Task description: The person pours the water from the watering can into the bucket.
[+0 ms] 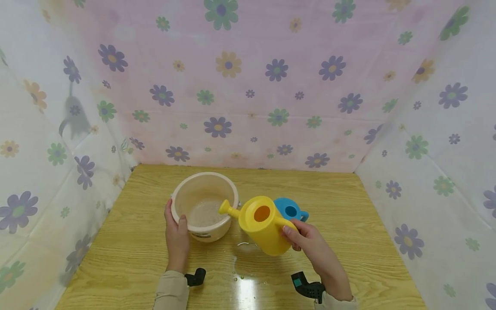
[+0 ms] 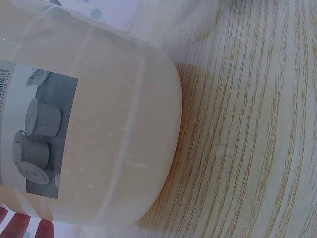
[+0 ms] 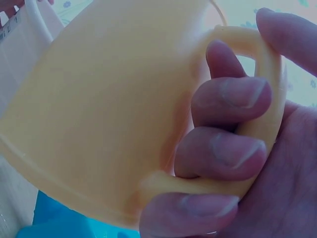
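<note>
Flowered cloth [image 1: 228, 103] is hanging behind and on both sides of a wooden table [image 1: 329, 187], where a pale bucket [image 1: 221, 231] is standing left of the middle. A left hand [image 1: 177, 234] is gripping the bucket's near left side, its thumb lying at the rim and its fingers wrapping the outer wall, presumably for steadiness. That grip is closing only as far as the wall is allowing.

On the other side, a right hand [image 1: 311, 243] is holding a yellow can [image 1: 269, 237] by its handle. As the right wrist view is showing, several fingers are curling through the loop while the thumb is resting along its top, a firm hold that is probably keeping the weight under control. The can is leaning left, so its spout [image 1: 229, 209] is pointing over the bucket's right rim, seemingly so that anything leaving it would land inside. No stream is showing clearly.

Just behind the yellow can, a blue can [image 1: 282, 204] is sitting partly hidden. Wet-looking marks are glinting on the wood near the bucket.
</note>
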The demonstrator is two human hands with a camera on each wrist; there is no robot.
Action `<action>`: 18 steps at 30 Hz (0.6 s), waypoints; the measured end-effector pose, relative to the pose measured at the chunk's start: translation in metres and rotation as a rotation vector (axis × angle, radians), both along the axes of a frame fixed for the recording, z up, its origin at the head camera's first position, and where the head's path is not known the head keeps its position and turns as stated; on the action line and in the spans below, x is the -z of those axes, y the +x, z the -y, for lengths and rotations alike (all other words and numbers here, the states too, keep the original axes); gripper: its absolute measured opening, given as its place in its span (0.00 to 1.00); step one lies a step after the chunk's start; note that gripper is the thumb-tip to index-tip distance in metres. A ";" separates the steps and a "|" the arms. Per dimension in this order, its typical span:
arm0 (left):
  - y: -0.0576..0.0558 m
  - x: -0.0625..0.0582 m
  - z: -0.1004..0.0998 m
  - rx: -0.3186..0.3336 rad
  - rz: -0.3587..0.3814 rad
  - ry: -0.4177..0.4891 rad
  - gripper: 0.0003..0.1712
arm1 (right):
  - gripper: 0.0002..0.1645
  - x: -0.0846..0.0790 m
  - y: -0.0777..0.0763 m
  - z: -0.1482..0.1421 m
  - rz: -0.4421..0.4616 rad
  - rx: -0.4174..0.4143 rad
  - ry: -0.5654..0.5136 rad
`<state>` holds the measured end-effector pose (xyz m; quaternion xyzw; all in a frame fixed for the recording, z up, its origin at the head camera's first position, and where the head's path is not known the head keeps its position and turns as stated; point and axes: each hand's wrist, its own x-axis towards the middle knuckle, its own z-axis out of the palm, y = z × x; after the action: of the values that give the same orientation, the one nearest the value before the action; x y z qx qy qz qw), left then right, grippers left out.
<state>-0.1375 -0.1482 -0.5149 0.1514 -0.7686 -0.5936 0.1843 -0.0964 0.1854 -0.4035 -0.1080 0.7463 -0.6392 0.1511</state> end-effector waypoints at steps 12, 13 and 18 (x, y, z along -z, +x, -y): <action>-0.001 0.000 0.000 0.002 -0.005 -0.008 0.33 | 0.13 -0.001 0.000 0.000 -0.051 -0.012 -0.016; -0.001 0.000 0.000 0.002 -0.007 -0.009 0.33 | 0.13 -0.001 0.000 0.000 -0.056 -0.013 -0.016; 0.000 0.000 0.000 -0.001 -0.010 -0.007 0.33 | 0.13 -0.001 0.001 0.000 -0.067 -0.017 -0.022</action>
<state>-0.1377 -0.1482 -0.5153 0.1482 -0.7697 -0.5915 0.1892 -0.0957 0.1855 -0.4023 -0.1373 0.7430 -0.6420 0.1301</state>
